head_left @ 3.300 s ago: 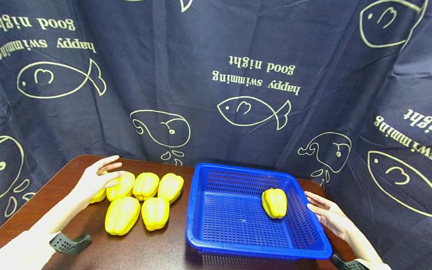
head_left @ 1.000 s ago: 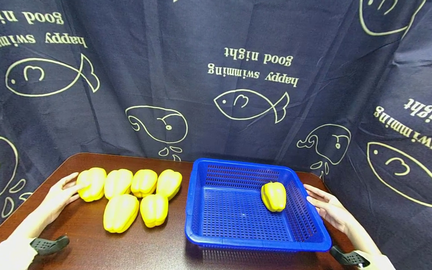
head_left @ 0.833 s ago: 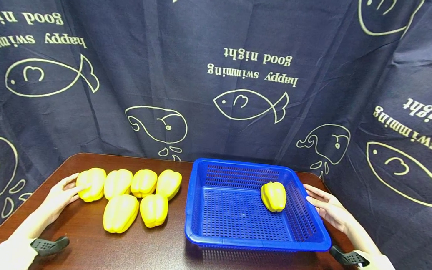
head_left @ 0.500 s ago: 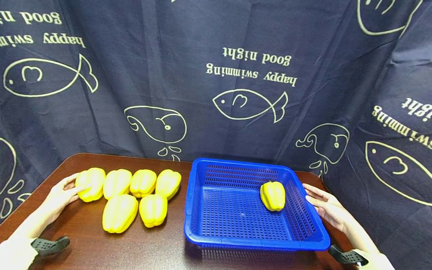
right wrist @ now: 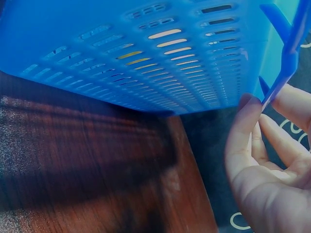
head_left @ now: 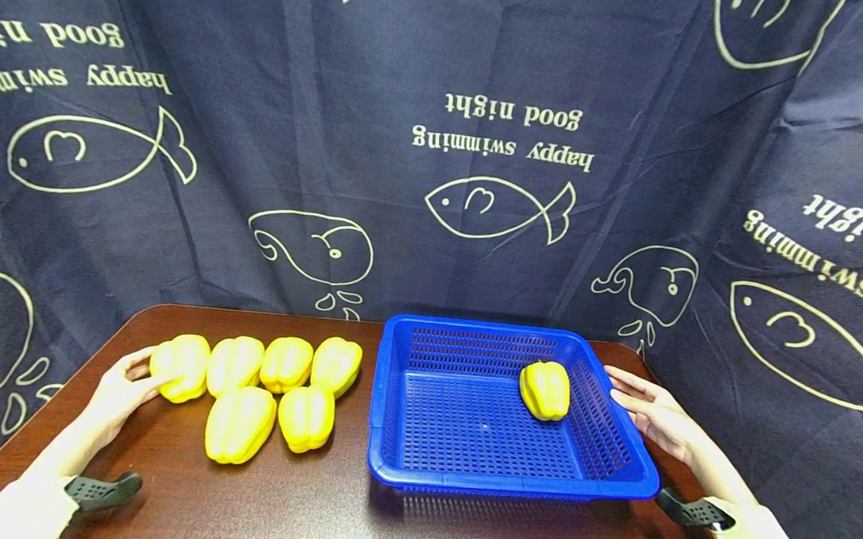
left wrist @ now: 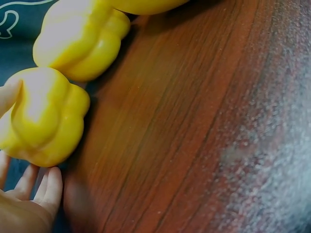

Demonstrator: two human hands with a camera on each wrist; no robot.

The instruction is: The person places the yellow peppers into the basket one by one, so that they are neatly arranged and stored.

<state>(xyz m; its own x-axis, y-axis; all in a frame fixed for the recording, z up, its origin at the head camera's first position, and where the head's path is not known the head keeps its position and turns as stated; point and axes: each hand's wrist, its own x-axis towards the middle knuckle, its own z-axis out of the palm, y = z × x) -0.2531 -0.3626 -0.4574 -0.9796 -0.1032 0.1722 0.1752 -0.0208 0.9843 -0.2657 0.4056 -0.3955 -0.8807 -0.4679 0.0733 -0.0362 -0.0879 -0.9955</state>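
My left hand is at the leftmost yellow bell pepper on the table. In the left wrist view its thumb lies against that pepper's side, and the other fingers curl below it. Across the table my right hand pinches the right rim of a blue plastic basket; the right wrist view shows the thumb under the rim and the fingers on its outer side. A single yellow bell pepper lies inside the basket, near its right wall.
Several more yellow bell peppers, among them a near one, sit in two rows between my left hand and the basket. The brown wooden table ends at a dark blue printed curtain behind and beside it.
About three seconds ago my left hand hovered over the left peppers; since then it has come down and left to the leftmost pepper. Over the last second both hands have stayed nearly still.
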